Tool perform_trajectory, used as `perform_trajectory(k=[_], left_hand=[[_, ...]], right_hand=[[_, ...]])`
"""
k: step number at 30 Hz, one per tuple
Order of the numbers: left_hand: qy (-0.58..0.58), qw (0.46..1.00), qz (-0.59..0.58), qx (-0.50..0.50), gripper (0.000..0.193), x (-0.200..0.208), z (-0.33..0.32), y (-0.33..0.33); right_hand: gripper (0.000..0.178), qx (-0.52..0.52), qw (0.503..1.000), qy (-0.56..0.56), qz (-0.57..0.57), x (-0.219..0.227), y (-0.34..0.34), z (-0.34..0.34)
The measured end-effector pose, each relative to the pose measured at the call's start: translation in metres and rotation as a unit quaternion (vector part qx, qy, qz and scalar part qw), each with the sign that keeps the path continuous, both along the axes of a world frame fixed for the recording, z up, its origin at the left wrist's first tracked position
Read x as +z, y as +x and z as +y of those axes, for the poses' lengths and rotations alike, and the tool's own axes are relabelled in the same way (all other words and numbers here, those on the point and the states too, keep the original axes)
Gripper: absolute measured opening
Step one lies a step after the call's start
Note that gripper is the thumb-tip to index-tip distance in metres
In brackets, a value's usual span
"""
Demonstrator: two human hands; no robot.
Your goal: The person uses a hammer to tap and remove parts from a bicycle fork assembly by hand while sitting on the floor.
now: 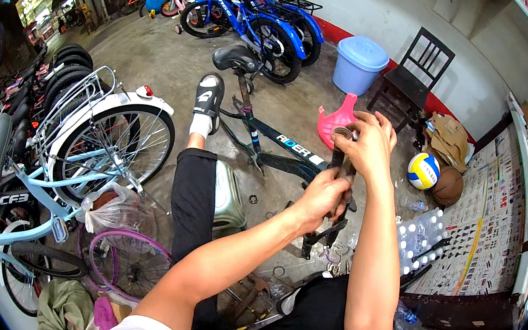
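A dark bicycle frame (286, 145) with a black saddle (235, 58) stands tilted in front of me, its head end toward my hands. My left hand (324, 202) is closed around the frame's head tube, near where the frame tubes meet. Just above it, my right hand (370, 145) has its thumb and fingers closed about the top of the tube, beside the round open end (343, 133). My fingers hide part of that end. Below my left hand, a dark fork (324, 237) points down toward the floor.
A pink plastic piece (337, 118) lies beyond my hands. Bottled water packs (419, 240), a volleyball (423, 171) and a basketball (448, 186) sit at right. A light blue bicycle (57, 186) and a purple wheel rim (94, 256) crowd the left. Tools (258, 296) lie between my legs.
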State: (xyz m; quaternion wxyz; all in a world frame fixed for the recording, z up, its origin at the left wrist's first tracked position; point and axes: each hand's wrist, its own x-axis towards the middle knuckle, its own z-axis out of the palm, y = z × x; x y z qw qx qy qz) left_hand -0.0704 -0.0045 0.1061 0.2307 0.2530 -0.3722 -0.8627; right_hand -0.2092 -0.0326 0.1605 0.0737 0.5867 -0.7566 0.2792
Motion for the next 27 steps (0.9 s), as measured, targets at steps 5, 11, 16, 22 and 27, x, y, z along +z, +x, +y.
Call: perform_trajectory(k=[5,11,16,22,27], left_hand=[[0.043,0.996,-0.064,-0.048,0.017,-0.002,0.008,0.003],[0.033,0.999,0.014,0.001,0.018,0.005,-0.005,0.002],[0.097,0.993,-0.012,-0.065,0.017,-0.004,0.011,0.005],[-0.018,1.0,0.022,0.004,0.019,-0.002,-0.002,0.008],[-0.014,0.985,-0.105,-0.136,0.021,-0.043,0.04,0.037]], right_hand=[[0.036,0.011,1.0,-0.014,0.003,-0.006,0.003,-0.009],[0.062,-0.042,0.997,-0.022,0.053,0.002,0.006,-0.005],[0.058,-0.048,0.996,-0.023,0.066,0.001,0.002,0.0],[0.044,-0.03,0.998,0.019,0.059,0.008,0.011,0.001],[0.037,-0.013,1.0,0.001,0.026,-0.006,0.005,-0.008]])
